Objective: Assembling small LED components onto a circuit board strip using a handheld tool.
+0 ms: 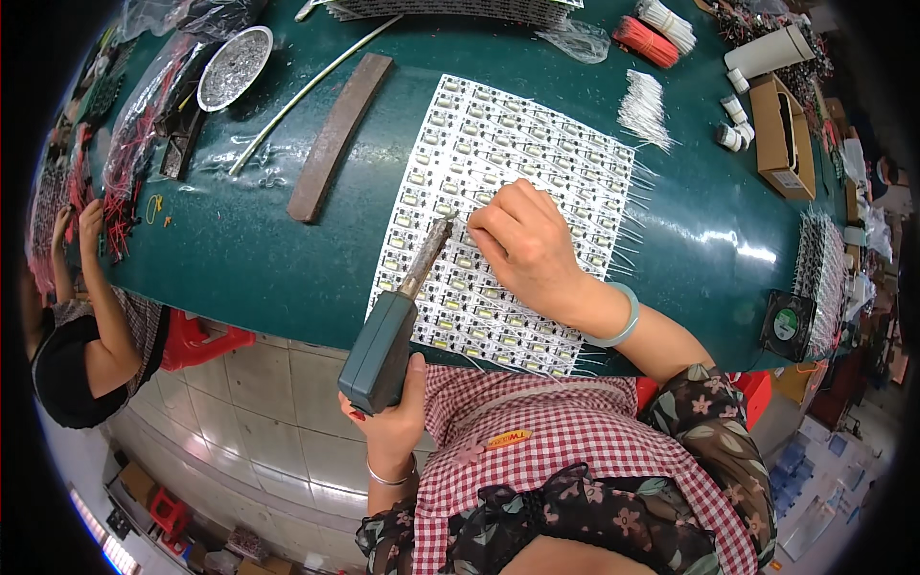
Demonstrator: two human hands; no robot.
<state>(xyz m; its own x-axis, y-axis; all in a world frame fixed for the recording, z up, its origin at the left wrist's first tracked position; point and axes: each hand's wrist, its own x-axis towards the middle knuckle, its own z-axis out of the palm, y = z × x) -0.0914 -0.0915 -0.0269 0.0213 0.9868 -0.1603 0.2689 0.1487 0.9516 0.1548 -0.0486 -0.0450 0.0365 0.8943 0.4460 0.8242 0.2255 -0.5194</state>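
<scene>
A sheet of white LED circuit boards (450, 125) lies flat on the green table, with thin white wires running across it and sticking out past its right edge. My left hand (401, 410) grips the dark green handle of a soldering iron (379, 347), whose metal barrel slants up over the boards. Its tip meets the sheet just left of my right fingertips. Over the middle of the sheet, my right hand (525, 244) is closed in a pinch on a thin white wire, mostly hidden by the fingers.
Loose white wires (644, 110) and a red wire bundle (646, 42) lie at the far right. A brown bar (340, 139) and a white bowl (236, 69) are left of the sheet. A cardboard box (781, 139) stands right. Another person's hands (90, 225) work at far left.
</scene>
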